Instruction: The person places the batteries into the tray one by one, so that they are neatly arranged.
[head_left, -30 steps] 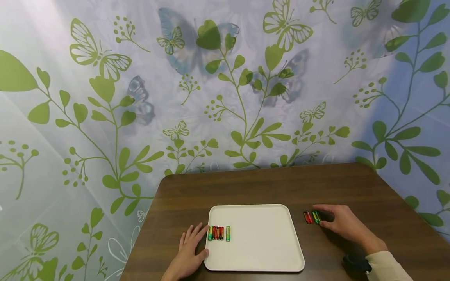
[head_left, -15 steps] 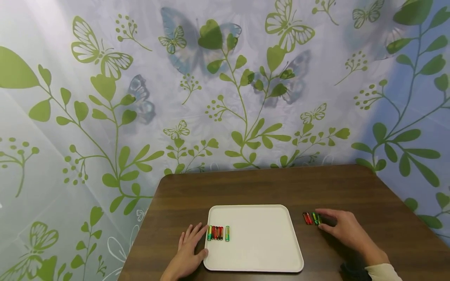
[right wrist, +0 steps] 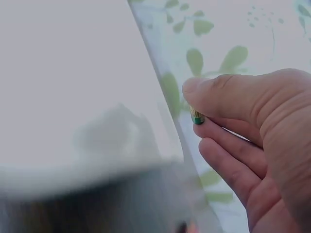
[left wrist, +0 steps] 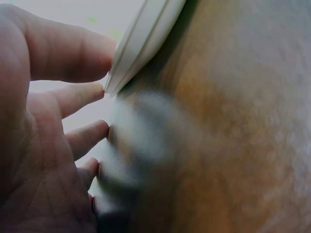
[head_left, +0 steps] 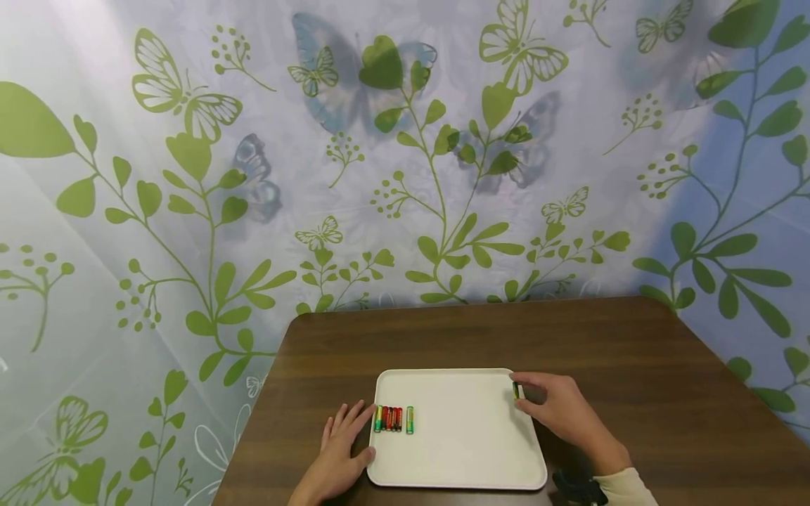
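Observation:
My right hand [head_left: 563, 411] pinches a green battery [head_left: 515, 391] between thumb and fingers, above the right rim of the white tray [head_left: 468, 450]. In the right wrist view, the battery's green end [right wrist: 197, 118] shows beneath the thumb. At the tray's left side lies a row of several green and red batteries [head_left: 392, 419], standing close together. A single green battery [head_left: 410, 420] lies a small gap to their right. My left hand [head_left: 342, 450] rests at the tray's left edge with fingers spread; in the left wrist view its fingertips touch the tray rim [left wrist: 141, 43].
The tray lies on a dark brown wooden table [head_left: 481, 334]. Behind the table hangs a curtain [head_left: 405, 169] printed with leaves and butterflies. The spot right of the tray, where batteries lay earlier, is hidden by my right hand.
My right hand has picked up a green battery from the group right of the tray and carried it left to the tray's right rim. The left hand stays in place.

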### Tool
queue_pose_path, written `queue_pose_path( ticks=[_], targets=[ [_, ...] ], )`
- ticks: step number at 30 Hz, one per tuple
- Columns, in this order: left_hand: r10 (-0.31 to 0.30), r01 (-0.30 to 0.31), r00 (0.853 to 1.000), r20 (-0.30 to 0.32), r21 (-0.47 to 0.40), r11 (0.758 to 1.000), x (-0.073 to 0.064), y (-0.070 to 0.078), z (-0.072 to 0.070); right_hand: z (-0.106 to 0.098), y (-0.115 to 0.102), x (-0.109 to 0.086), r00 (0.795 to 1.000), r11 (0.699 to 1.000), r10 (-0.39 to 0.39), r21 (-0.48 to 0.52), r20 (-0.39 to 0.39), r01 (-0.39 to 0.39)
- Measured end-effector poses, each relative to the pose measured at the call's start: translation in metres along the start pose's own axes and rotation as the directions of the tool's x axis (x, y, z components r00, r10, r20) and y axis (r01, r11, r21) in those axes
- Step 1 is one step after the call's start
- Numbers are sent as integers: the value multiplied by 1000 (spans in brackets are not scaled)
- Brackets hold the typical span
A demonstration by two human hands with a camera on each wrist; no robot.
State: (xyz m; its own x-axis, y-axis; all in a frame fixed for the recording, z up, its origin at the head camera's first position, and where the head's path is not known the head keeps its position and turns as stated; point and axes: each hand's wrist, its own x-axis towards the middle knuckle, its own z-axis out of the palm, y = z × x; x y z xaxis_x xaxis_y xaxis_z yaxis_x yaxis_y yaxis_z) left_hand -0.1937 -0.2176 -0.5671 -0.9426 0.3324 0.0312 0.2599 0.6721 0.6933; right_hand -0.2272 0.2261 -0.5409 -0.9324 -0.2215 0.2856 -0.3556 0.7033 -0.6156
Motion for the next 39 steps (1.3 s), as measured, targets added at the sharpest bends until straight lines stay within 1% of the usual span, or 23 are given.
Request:
queue_pose_path(
  ticks=[2,6,10,15,21,23,26,30,32,36,39],
  targets=[
    [-2,2,1000,3,1,1000,0,0,0,9,-9,5,1000,1000,-2,24,0,2],
    [-9,9,1000,9,1,1000,1,-1,0,27,-25,14,1000,998,-18,55,24,17],
    [-9,9,1000,12,2,1000,1,-1,-1,46,-37,20,998,996,-53,71,37,50],
    [1,-1,1000,4,3,1000,1,1,0,69,-51,25,993,990,-114,92,33,111],
    [6,-6,1000,-3,7,1000,0,2,-1,92,-64,28,986,979,-165,125,16,162],
    [4,-4,1000,-1,8,1000,0,2,-1,98,-67,29,980,972,-198,127,11,195],
    [0,0,1000,5,8,1000,1,2,-1,107,-70,31,974,964,-224,151,26,218],
    [-5,5,1000,4,21,1000,2,2,-1,117,-76,33,969,957,-240,183,59,226],
    [-3,3,1000,2,22,1000,2,2,-1,121,-79,34,963,954,-260,170,68,246],
    [0,0,1000,3,9,1000,2,1,-1,129,-88,36,951,951,-302,96,67,295],
    [8,-8,1000,-1,10,1000,2,0,-1,135,-95,37,946,946,-319,82,60,314]
  ],
)
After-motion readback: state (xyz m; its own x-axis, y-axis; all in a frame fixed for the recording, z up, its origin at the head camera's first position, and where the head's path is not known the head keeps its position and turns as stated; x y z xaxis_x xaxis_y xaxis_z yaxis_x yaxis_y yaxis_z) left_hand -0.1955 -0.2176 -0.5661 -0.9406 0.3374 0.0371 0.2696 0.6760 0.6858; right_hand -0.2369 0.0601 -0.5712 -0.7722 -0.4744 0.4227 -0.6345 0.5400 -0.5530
